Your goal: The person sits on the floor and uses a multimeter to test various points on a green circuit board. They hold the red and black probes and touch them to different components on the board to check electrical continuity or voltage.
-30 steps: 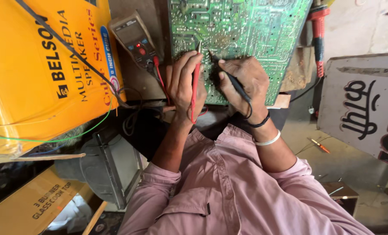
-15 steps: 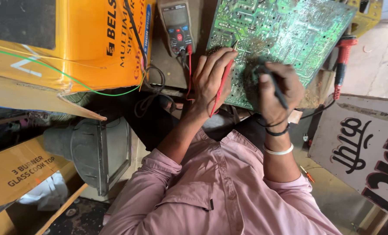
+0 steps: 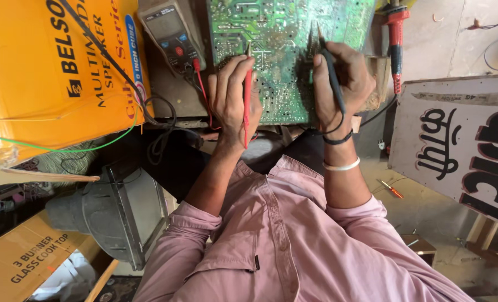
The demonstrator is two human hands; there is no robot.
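Since the earlier frame the view has swung so that the green circuit board (image 3: 285,53) now sits centred at the far edge, and both hands have shifted with it toward the middle of the picture. The left hand (image 3: 232,98) has its grip closed on a red test probe (image 3: 247,95), held upright with its tip touching the near left part of the board. The right hand (image 3: 341,84) has its grip closed on a black test probe (image 3: 330,70), tilted slightly, its tip resting on the board's middle. The board lies flat on the surface, partly under both hands. Left of the board lies a grey multimeter (image 3: 171,34), with red and black leads (image 3: 201,89) running from it toward the hands. Further left stands a large yellow carton (image 3: 48,78), crossed by a green wire (image 3: 64,150). Right of the board lies a red-handled tool (image 3: 395,39), and beyond it a white signboard (image 3: 461,145) with black lettering. A small red screwdriver (image 3: 391,190) lies on the floor to the right.
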